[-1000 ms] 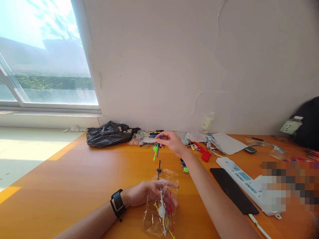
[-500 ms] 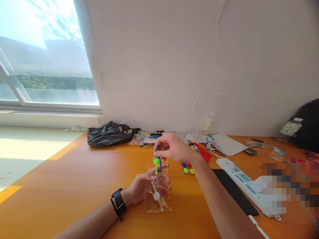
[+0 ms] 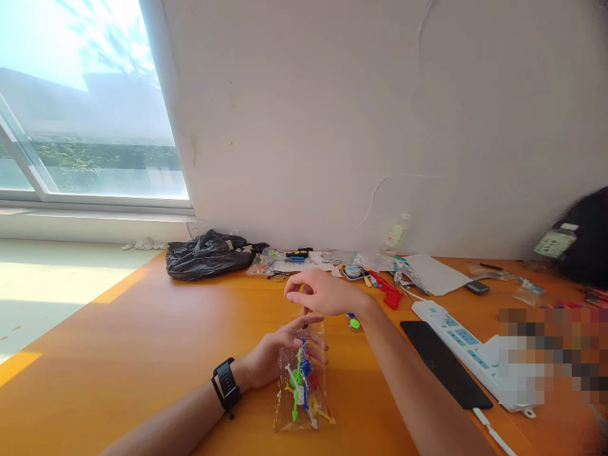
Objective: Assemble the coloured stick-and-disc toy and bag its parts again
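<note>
My left hand, with a black watch on the wrist, holds a clear plastic bag near its upper end. Inside lie several arrow-shaped plastic spinners: a green spinner, a blue spinner, a white spinner, a yellow one and a red one. Just above the bag's mouth hovers my right hand, its fingers bent and apart with nothing seen in them. Behind the right forearm, partly covered, are small coloured discs on the table.
A black plastic bag lies at the back left. Toward the back right are a red toy gun, white paper and a bottle. A black phone and a white power strip lie right of my right forearm.
The green and blue spinners have left my right hand and dropped down into the clear bag. My right hand's fingers have loosened above it. The left hand keeps its place.
</note>
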The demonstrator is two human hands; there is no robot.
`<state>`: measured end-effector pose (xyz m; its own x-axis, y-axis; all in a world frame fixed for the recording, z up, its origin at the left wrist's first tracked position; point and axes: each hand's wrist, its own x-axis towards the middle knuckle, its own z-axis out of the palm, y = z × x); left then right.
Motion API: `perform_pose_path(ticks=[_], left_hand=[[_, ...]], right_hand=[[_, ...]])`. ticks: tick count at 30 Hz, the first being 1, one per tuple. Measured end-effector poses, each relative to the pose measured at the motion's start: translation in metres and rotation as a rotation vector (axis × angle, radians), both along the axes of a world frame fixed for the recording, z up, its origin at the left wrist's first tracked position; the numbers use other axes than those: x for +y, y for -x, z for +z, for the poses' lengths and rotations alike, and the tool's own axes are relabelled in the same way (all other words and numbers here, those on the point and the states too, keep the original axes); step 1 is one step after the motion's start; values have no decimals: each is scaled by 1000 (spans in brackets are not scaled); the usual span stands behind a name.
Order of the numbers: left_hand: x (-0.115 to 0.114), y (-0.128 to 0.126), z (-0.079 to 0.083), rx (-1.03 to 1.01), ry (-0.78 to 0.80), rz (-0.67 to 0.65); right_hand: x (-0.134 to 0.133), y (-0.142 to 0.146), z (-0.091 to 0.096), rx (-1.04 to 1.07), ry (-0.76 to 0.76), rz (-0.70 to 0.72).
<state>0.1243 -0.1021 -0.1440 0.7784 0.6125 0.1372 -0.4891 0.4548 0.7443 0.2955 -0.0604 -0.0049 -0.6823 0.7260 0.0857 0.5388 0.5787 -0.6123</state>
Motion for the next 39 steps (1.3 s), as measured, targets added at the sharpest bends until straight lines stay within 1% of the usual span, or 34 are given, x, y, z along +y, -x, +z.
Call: perform_pose_path(ticks=[2,3,5,7,10,12,16,20,23,26,32,37,39], left_hand=[[0,-1,-2,50,-54,-24],[0,-1,-3,75,-79,-37],[0,-1,-4,109,-123,-65],[-1,0,-4,131,-152,-97],[-1,1,-1,162,-170,-133],[-1,2,2,168,-170,-140],[-1,2,3,167,-157,-132],[-1,2,-1,170,-175,-84],[1,2,-5,160,-179,-62],[4,2,-9,155,-166,-57],[6,2,-13,166,-173,-59],[5,2,-9,171,-187,-65],[4,2,-7,169,-182,-64]], right_hand=[[13,-5,-10,82,-72,-79],[20,-8,-17,65,-75,-82],[37,-15,-36,-73,-21,-49],[52,-22,-55,-232,72,-12],[69,-31,-78,-299,146,8],[74,-36,-85,-302,170,8],[81,-43,-90,-302,216,-2],[85,-47,-94,-302,270,22],[86,-45,-98,-341,322,54],[83,-39,-101,-380,348,48],[75,-23,-100,-345,312,-17],[69,-13,-97,-262,260,-61],[67,-9,-98,-209,232,-50]])
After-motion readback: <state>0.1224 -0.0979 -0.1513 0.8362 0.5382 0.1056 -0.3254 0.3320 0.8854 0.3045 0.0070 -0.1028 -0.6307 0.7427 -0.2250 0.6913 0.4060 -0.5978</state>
